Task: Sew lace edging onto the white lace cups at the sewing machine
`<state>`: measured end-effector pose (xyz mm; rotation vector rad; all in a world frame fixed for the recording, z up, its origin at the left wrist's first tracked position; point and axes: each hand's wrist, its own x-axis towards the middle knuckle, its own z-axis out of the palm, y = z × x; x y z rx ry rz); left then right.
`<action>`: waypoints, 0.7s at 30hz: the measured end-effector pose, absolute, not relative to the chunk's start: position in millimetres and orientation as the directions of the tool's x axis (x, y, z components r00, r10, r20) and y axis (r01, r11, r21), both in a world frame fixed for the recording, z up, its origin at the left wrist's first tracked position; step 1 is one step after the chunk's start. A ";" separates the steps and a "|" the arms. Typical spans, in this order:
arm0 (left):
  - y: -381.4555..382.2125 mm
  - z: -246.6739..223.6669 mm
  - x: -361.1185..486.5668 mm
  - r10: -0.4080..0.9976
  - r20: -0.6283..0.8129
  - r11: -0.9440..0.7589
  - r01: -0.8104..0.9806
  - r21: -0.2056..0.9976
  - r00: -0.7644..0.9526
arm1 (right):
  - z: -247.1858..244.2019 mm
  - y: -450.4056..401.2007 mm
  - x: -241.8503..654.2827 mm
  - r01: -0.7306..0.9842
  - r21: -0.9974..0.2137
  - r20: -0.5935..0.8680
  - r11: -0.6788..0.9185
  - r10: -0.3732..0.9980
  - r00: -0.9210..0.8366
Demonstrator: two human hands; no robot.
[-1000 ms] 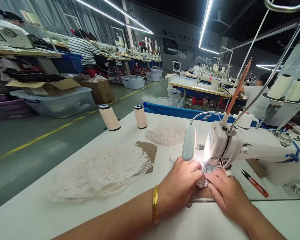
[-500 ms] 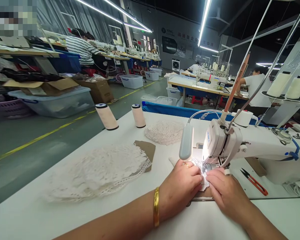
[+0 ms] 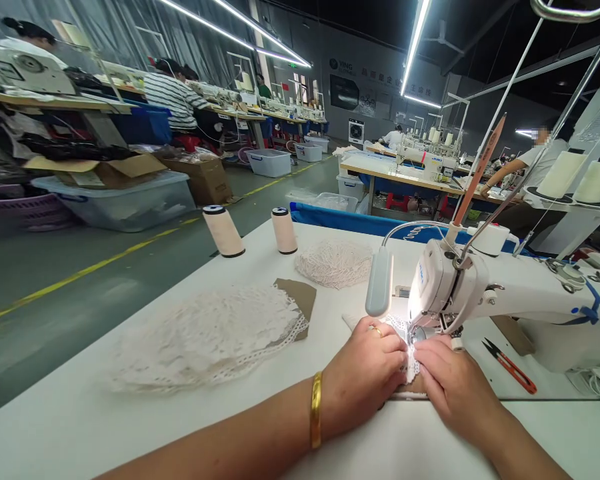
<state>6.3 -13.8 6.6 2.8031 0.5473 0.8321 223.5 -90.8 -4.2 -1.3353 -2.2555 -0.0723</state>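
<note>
White eyelet lace (image 3: 411,368) lies under the needle area of a white sewing machine (image 3: 430,280), lit by its lamp. My left hand (image 3: 367,367) has its fingers curled together on the lace's left side. From the right, my right hand (image 3: 453,380) pinches the lace's edge close to the presser foot. Brown material shows beneath the lace at the front. The needle tip itself is too small to make out. A large heap of white lace (image 3: 210,337) rests on the table to the left, partly over a brown piece (image 3: 300,300).
Red-handled thread snips (image 3: 510,367) lie right of my right hand. Two pink thread cones (image 3: 223,231) (image 3: 285,231) and a smaller lace pile (image 3: 334,263) stand toward the table's back. A grey lamp (image 3: 379,283) hangs left of the machine head. Other people sit at machines beyond.
The whole view has shifted slightly, so the table items appear a little farther right. Both hands keep nearly the same hold on the lace. At the back right, a person has changed posture.
</note>
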 end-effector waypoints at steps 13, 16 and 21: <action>-14.0 1.9 6.9 0.379 0.518 -0.925 0.301 0.231 0.767 | -8.2 -89.7 225.1 0.829 -0.241 0.440 0.505 0.818 -0.370; -15.9 3.0 6.5 0.383 0.514 -0.924 0.314 0.220 0.768 | -7.0 -89.8 224.9 0.834 -0.226 0.439 0.504 0.817 -0.374; -17.7 4.4 7.3 0.388 0.512 -0.922 0.322 0.217 0.766 | -6.7 -89.8 224.7 0.844 -0.189 0.450 0.502 0.808 -0.380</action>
